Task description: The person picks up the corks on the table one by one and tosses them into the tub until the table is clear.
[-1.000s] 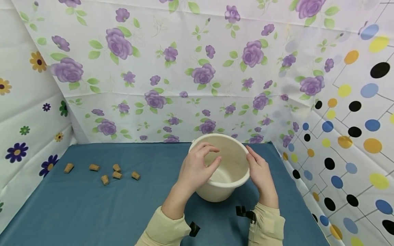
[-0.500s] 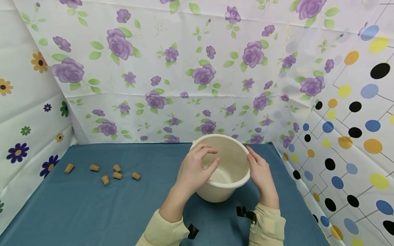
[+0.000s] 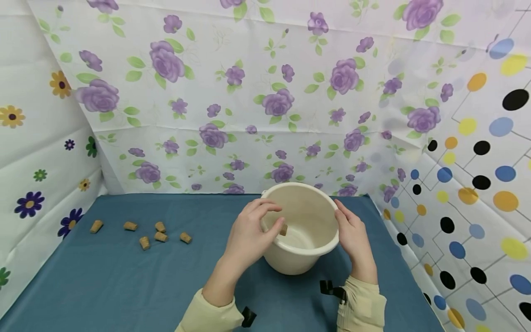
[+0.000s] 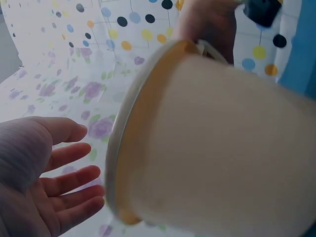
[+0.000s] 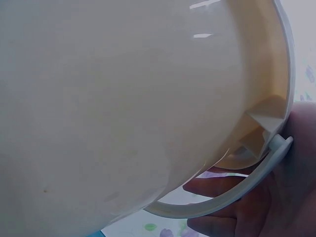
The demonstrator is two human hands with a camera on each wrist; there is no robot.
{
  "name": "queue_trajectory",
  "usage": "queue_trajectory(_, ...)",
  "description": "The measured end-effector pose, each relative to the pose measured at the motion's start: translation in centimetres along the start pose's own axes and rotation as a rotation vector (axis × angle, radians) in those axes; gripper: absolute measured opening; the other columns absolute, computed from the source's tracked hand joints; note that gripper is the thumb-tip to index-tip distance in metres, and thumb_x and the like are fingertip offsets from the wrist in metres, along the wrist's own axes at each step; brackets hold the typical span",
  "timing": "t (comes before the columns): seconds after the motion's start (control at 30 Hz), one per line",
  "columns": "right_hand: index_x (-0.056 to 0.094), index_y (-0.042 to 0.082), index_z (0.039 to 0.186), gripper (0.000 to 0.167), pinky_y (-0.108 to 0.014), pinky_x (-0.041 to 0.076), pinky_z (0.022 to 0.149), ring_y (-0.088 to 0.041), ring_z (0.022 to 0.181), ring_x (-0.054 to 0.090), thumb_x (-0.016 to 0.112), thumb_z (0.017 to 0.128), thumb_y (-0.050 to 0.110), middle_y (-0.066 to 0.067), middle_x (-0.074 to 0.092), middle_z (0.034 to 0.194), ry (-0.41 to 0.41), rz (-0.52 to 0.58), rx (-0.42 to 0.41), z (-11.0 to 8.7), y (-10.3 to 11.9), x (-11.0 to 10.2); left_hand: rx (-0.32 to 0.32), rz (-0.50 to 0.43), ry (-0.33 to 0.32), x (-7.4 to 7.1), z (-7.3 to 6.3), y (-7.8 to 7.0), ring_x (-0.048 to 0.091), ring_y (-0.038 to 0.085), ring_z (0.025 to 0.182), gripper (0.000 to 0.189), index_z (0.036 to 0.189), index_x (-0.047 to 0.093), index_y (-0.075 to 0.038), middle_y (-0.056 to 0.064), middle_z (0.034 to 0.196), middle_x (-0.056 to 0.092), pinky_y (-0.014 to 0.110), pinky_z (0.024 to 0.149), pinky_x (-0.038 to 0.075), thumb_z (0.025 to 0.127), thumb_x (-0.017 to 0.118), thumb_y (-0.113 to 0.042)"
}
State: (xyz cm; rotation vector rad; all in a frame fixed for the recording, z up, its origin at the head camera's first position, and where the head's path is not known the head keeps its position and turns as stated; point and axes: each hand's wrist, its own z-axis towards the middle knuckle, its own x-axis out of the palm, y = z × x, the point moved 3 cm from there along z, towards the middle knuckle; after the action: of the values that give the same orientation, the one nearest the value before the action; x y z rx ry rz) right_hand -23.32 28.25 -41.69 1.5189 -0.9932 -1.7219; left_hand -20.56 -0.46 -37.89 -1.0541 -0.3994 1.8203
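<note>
A cream plastic bucket (image 3: 300, 251) stands on the blue cloth. My right hand (image 3: 353, 240) grips its right rim. In the right wrist view those fingers (image 5: 217, 186) lie behind the bucket's white handle (image 5: 222, 202). My left hand (image 3: 250, 233) hovers at the bucket's left rim with relaxed, parted fingers. The left wrist view shows nothing between these fingers (image 4: 74, 180). Beside the left thumb, a small cork (image 3: 284, 229) shows inside the bucket; whether it lies at the bottom is hard to tell.
Several loose corks (image 3: 161, 236) lie scattered on the blue cloth (image 3: 137, 286) to the left. A floral sheet (image 3: 244, 101) hangs behind, and a dotted sheet (image 3: 477, 221) closes off the right side.
My left hand has drawn slightly left and away from the bucket's middle. A cork has come into view inside the bucket. The right hand keeps its grip.
</note>
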Motion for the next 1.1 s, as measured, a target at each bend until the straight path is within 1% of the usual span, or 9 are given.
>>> queue_trajectory(0.17,0.037,0.022,0.168,0.058,-0.059,0.048,0.11,-0.04,0.14,0.056,0.037,0.116,0.048,-0.021,0.047,0.162,-0.007,0.0,0.002,0.0,-0.1,0.0,-0.012,0.048,-0.01,-1.8,-0.8,1.9,0.065,0.024,0.122,0.021,0.119,0.08,-0.016,0.0,0.128,0.07,0.048,0.091,0.059,0.099,0.081,-0.022)
queue_trajectory(0.3,0.037,0.023,0.169,0.059,-0.059,0.048,0.11,-0.041,0.139,0.057,0.036,0.116,0.049,-0.022,0.048,0.162,-0.012,-0.011,0.0,0.1,-0.2,-0.1,-0.023,0.077,-0.021,-3.3,-1.3,3.5,0.066,0.024,0.12,0.02,0.118,0.08,-0.014,-0.001,0.125,0.071,0.049,0.094,0.058,0.099,0.08,-0.02)
queue_trajectory(0.4,0.037,0.023,0.169,0.058,-0.058,0.049,0.108,-0.041,0.136,0.058,0.036,0.116,0.049,-0.022,0.049,0.16,-0.013,-0.013,-0.001,0.1,-0.2,-0.1,-0.021,0.102,-0.028,-4.3,-1.8,4.5,0.066,0.025,0.121,0.021,0.118,0.08,-0.015,0.0,0.126,0.071,0.051,0.095,0.058,0.099,0.081,-0.021)
queue_trajectory(0.53,0.037,0.024,0.169,0.058,-0.058,0.049,0.108,-0.04,0.136,0.059,0.036,0.116,0.048,-0.022,0.049,0.16,-0.005,-0.011,0.005,0.1,-0.2,0.0,-0.015,0.149,-0.024,-5.4,-2.6,5.7,0.067,0.026,0.121,0.021,0.118,0.08,-0.014,0.001,0.126,0.071,0.051,0.094,0.058,0.098,0.082,-0.022)
queue_trajectory(0.7,0.036,0.024,0.169,0.059,-0.057,0.049,0.108,-0.04,0.137,0.058,0.036,0.116,0.05,-0.021,0.048,0.161,0.003,-0.006,0.002,0.2,-0.2,0.1,-0.031,0.202,-0.021,-6.6,-3.7,7.4,0.067,0.028,0.119,0.022,0.118,0.079,-0.013,0.004,0.125,0.071,0.052,0.093,0.058,0.097,0.083,-0.019)
queue_trajectory(0.87,0.036,0.024,0.169,0.059,-0.057,0.049,0.107,-0.041,0.136,0.059,0.035,0.116,0.051,-0.022,0.047,0.162,0.002,-0.013,0.002,0.1,-0.2,0.2,-0.055,0.224,-0.034,-7.6,-4.5,8.9,0.067,0.031,0.118,0.023,0.119,0.079,-0.012,0.005,0.125,0.071,0.054,0.09,0.058,0.097,0.083,-0.018)
queue_trajectory(1.0,0.036,0.024,0.169,0.059,-0.057,0.049,0.107,-0.041,0.136,0.059,0.035,0.116,0.049,-0.022,0.047,0.161,0.001,-0.017,0.002,0.1,-0.2,0.2,-0.066,0.247,-0.045,-8.5,-4.8,9.6,0.067,0.032,0.117,0.023,0.119,0.079,-0.012,0.006,0.124,0.072,0.055,0.088,0.058,0.097,0.082,-0.018)
queue_trajectory(1.1,0.036,0.023,0.169,0.058,-0.058,0.048,0.109,-0.041,0.138,0.057,0.036,0.116,0.048,-0.021,0.046,0.162,-0.001,-0.01,0.001,0.0,-0.2,0.3,-0.081,0.267,-0.053,-9.2,-4.9,10.2,0.067,0.033,0.116,0.023,0.119,0.079,-0.012,0.007,0.124,0.072,0.056,0.09,0.057,0.098,0.082,-0.018)
